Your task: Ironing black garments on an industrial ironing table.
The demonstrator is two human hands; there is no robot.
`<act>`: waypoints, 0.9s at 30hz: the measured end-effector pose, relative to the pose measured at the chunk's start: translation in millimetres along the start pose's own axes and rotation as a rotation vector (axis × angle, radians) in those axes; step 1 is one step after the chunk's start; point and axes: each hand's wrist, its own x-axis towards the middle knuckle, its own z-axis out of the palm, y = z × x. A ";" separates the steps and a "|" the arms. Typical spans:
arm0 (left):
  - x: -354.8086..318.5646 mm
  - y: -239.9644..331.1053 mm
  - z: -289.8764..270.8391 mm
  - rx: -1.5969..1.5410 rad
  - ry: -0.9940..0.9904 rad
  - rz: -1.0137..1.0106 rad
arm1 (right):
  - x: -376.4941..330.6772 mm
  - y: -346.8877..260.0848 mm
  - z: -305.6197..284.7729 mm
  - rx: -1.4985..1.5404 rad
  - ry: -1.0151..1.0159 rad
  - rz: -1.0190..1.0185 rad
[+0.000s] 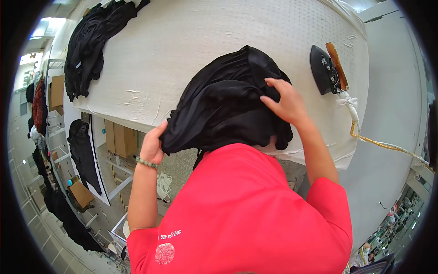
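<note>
A crumpled black garment [219, 105] of thin, slightly shiny cloth lies bunched at the near edge of the padded table, close against my body. At its left end, my left hand [153, 142] pinches the gathered edge; the fingertips are partly hidden by the cloth. My right hand [287, 101] is over the garment's right side, thumb and fingers apart, the fingertips at the fabric. Some of that hand's fingers are hidden from this side. The cloth's folds conceal which part of the garment each hand touches.
An iron [325, 71] with a wooden handle rests on the white padded table [169, 50] at the right, its wrapped hose [378, 142] trailing off rightward. Another black garment [93, 45] lies at the far left corner. Cardboard boxes [122, 138] stand below the table's left side.
</note>
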 end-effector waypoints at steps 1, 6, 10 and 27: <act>-5.8 -2.1 0.6 0.024 -0.101 -0.028 | -9.1 -0.4 5.0 -0.076 -0.022 0.018; -55.6 74.3 17.7 -0.271 0.025 0.294 | -18.4 13.5 17.5 -0.293 -0.034 0.061; -68.1 111.5 36.2 -0.070 -0.406 0.609 | -16.6 23.5 -2.7 0.038 0.258 0.180; 95.8 162.8 83.1 0.379 -0.336 0.275 | -105.7 6.9 -210.6 -0.534 0.608 0.568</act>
